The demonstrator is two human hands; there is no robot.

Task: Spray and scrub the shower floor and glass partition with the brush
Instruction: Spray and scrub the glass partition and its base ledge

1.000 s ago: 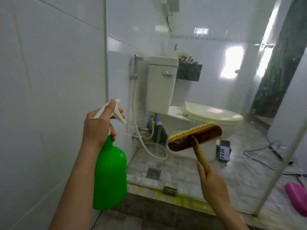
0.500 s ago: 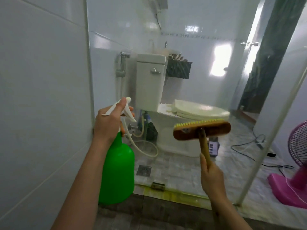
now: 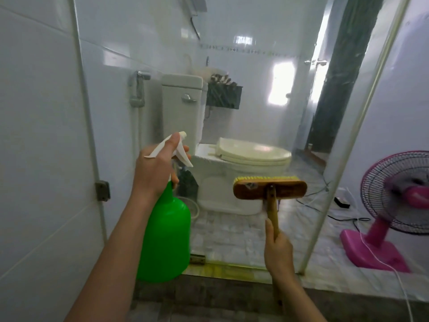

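Glass (image 3: 255, 101) stands upright on the near side of the toilet (image 3: 243, 163), hazy and streaked, and the toilet shows through it. The left hand (image 3: 154, 168) grips the neck of a green bottle (image 3: 166, 240), fingers curled round the white spray head with one digit laid along its top. The nozzle points toward the glass, left of the toilet bowl and about level with its lid. The bottle hangs upright under the hand, its base lower than the toilet's foot.

The right hand (image 3: 278, 252) is closed round the wooden handle of the brush (image 3: 270, 189), one digit straight up along the shaft. The brush head lies crosswise in front of the toilet bowl, just under the seat as seen, yellow bristles turned toward the glass. Whether they touch the glass cannot be told.

Dark floor (image 3: 209, 298) lies nearer than the toilet, below a yellow-stained rail (image 3: 232, 269) at the foot of the glass. A hinge (image 3: 102, 190) clamps the glass edge well left of the toilet. A sprayer (image 3: 138, 89) hangs on the wall left of the toilet's tank (image 3: 181, 108), and a black basket (image 3: 224, 96) sits just right of the tank. A pink fan (image 3: 399, 194) stands right of the toilet, past the right edge of the glass, and dark cables (image 3: 343, 219) lie on the pale tiles between toilet and fan
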